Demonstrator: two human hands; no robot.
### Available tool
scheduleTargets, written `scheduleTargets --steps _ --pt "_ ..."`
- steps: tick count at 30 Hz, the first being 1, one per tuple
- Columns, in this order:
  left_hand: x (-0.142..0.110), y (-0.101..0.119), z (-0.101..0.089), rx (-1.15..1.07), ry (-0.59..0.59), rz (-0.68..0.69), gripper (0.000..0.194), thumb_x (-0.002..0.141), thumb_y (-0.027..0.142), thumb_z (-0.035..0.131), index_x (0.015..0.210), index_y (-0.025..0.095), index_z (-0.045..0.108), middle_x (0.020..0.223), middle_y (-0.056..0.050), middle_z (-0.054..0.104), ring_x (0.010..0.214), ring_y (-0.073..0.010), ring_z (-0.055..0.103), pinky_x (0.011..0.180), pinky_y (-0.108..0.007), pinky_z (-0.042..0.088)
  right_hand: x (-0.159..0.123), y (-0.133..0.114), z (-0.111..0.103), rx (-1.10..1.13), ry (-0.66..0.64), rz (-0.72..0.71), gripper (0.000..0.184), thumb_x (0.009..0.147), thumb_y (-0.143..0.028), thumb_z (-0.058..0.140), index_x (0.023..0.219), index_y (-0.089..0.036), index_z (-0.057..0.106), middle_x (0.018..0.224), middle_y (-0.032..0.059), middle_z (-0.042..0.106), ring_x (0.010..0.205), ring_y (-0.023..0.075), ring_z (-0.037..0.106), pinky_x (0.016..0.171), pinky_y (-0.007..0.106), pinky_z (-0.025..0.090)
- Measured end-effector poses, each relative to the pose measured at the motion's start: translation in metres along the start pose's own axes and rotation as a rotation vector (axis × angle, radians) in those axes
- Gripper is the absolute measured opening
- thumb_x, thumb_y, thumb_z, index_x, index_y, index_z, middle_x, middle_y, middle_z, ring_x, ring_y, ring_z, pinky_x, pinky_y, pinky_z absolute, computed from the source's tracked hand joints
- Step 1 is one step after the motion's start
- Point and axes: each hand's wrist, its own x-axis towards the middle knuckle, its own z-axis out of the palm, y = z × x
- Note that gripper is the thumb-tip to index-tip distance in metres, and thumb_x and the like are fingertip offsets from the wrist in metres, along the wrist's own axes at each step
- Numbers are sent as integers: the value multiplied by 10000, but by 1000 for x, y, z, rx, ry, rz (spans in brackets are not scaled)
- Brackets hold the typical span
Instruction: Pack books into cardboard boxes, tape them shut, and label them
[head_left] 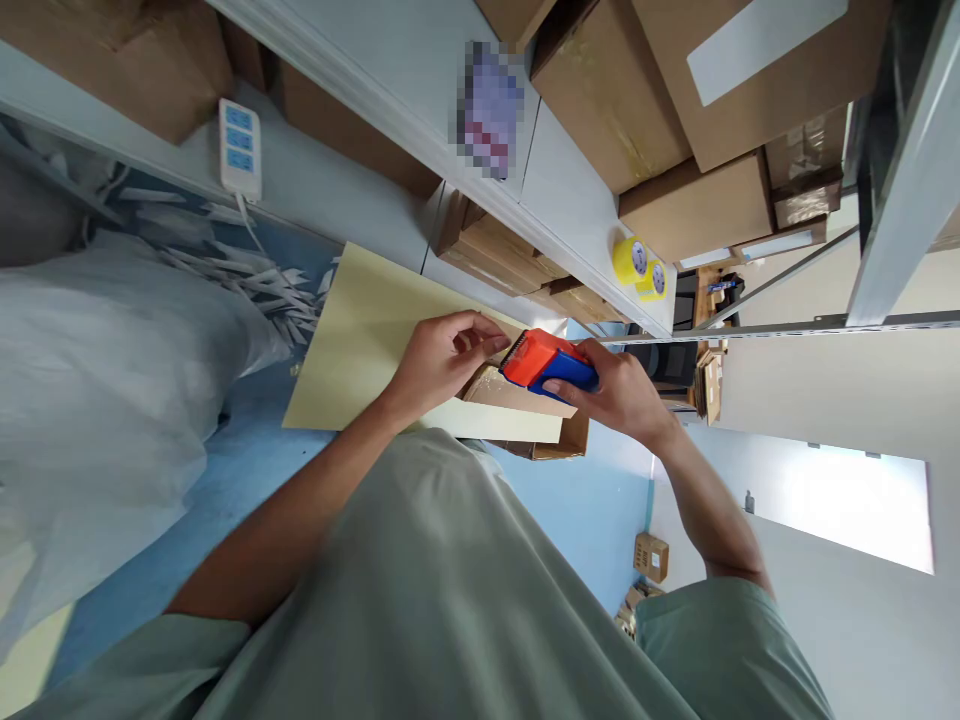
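Note:
My right hand [626,395] is wrapped round a red and blue tape dispenser [547,362], whose dark toothed edge faces left. Just left of that edge is my left hand [450,365], its fingers curled and its thumb and fingertips close together. Whatever they pinch, possibly a tape end, is too small to make out. Beneath both hands lies a cardboard box [517,393], partly covered by them and by the dispenser. A pale yellow board [367,330] spreads under my left hand and the box.
Two yellow tape rolls [630,260] stand on the shelf [574,215] beyond my hands, near stacked cartons [600,100]. A white power strip [241,150] lies at the upper left. A large whitish bag [112,370] bulges at the left, beside paper scraps [247,285]. A metal post [904,180] rises at the right.

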Motion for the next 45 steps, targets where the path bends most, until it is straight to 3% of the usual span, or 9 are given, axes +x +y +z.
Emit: scheduleTargets --steps 3,7,10,17,22,27,36,41,45 --pt "0 -32 -6 -47 11 -124 463 938 651 830 946 188 832 913 -69 840 850 -229 770 775 -320 626 3 6 -18 38 -163 18 610 962 -880 706 892 -275 731 635 0 694 535 208 645 532 321 400" --pt "-3 -85 -36 -91 208 -230 478 867 663 883 930 193 823 953 -91 851 926 -251 789 872 -350 653 -2 24 -54 121 -375 116 635 963 -859 717 737 -266 700 543 -28 651 446 159 566 479 310 349" --pt "-4 -122 -43 -112 217 -292 495 807 664 934 897 192 811 947 -106 848 923 -253 788 879 -358 655 -4 24 -70 155 -370 182 640 937 -863 743 729 -259 716 522 -37 639 427 146 549 459 302 334" --pt "-3 -170 -8 -156 220 -413 531 791 701 928 831 193 779 843 -89 819 868 -241 775 797 -323 615 14 -12 -59 123 -247 74 660 956 -844 745 695 -241 679 564 -28 605 510 132 525 510 304 327" --pt "2 -182 3 -82 218 -442 416 840 601 882 809 199 778 831 -75 818 823 -226 766 799 -325 609 28 -26 -53 55 -247 121 737 932 -924 682 680 -232 671 566 -22 577 525 132 508 533 310 316" --pt "6 -185 10 -10 174 -443 245 882 429 803 865 184 805 938 -110 857 883 -268 792 866 -383 610 34 -39 -56 -16 -315 233 744 938 -934 642 726 -222 696 619 1 620 579 151 546 582 322 337" --pt "-8 -183 19 250 192 -275 269 1019 431 696 1084 198 814 1075 -91 824 785 -202 695 863 -344 556 39 -46 -59 -64 -344 220 746 953 -930 600 739 -222 700 661 20 641 631 171 573 623 327 345" --pt "-20 -191 13 348 270 -333 577 972 457 786 1464 175 682 1225 -120 727 795 -202 670 885 -379 591 37 -44 -57 -53 -345 191 762 951 -946 580 736 -224 690 654 16 628 636 170 563 628 323 345" --pt "-32 -164 6 263 108 -184 790 917 434 868 1622 229 576 1330 -104 659 999 -223 698 917 -367 616 33 -42 -55 -38 -345 163 769 956 -955 564 740 -227 689 628 9 611 623 169 549 628 322 348"
